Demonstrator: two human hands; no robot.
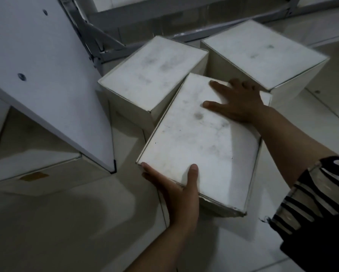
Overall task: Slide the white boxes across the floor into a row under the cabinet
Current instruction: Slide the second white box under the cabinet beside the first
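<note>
your left hand (174, 185) grips the near corner of the front white box (200, 142) on the floor (66, 222); your right hand (237, 103) lies flat on its far end. its long axis runs away from you, the cabinet (43, 75) probably to its left.

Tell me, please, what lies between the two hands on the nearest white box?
Only the box's smudged lid: in the head view the left hand grips its near corner, the right hand rests at the far end.
</note>
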